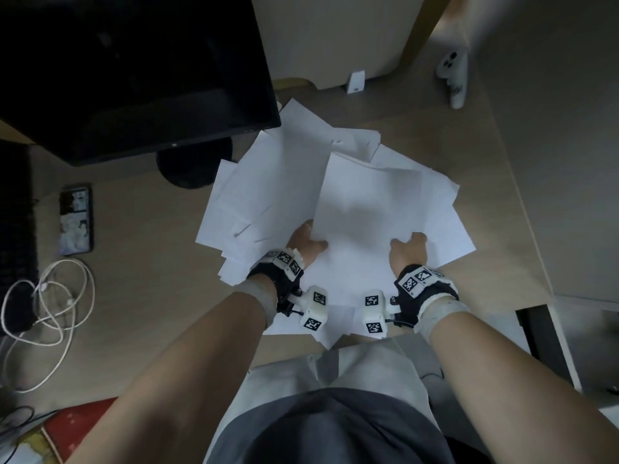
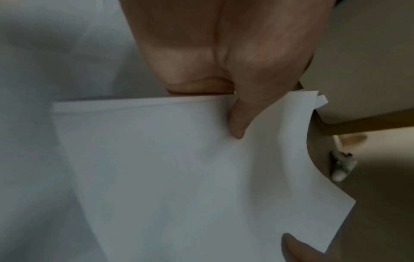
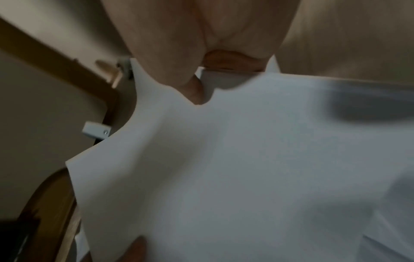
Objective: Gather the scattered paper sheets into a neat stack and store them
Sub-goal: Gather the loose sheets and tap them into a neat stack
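Several white paper sheets (image 1: 268,182) lie fanned and overlapping on the middle of the wooden desk (image 1: 140,296). Both hands hold a top bundle of sheets (image 1: 365,212) by its near end, its far end lifted and bent. My left hand (image 1: 306,241) grips the bundle's left edge, thumb (image 2: 237,124) on top of the paper (image 2: 179,177). My right hand (image 1: 410,247) grips the right edge, thumb (image 3: 195,92) pressed on the sheet (image 3: 246,159). The fingers under the paper are hidden.
A black monitor (image 1: 134,72) stands at the back left, its base beside the sheets. A phone (image 1: 76,221), a keyboard (image 1: 15,209) and white cables (image 1: 50,306) lie left. A white controller (image 1: 454,75) and a small white block (image 1: 355,82) sit behind. The desk edge (image 1: 522,229) runs on the right.
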`<act>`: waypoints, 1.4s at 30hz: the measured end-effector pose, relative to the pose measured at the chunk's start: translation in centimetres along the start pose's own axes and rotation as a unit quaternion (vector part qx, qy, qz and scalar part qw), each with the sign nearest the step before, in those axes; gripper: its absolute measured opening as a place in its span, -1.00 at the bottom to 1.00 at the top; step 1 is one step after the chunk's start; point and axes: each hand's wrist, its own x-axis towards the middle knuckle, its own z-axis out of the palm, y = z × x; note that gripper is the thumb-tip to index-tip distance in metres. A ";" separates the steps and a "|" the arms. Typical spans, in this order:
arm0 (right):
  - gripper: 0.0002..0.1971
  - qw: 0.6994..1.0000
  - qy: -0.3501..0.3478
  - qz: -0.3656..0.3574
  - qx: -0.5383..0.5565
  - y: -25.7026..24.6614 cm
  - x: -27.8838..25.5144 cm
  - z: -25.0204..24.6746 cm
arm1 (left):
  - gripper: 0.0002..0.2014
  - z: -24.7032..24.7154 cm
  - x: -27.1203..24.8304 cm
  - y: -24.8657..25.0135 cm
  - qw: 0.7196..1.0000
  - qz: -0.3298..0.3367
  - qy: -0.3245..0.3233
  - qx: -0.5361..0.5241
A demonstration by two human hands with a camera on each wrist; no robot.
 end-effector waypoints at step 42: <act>-0.47 0.987 -0.099 0.118 -0.034 8.7 -6.2 -1.7 | -0.49 1.5 -5.6 -3.3 0.997 0.028 -0.066 0.005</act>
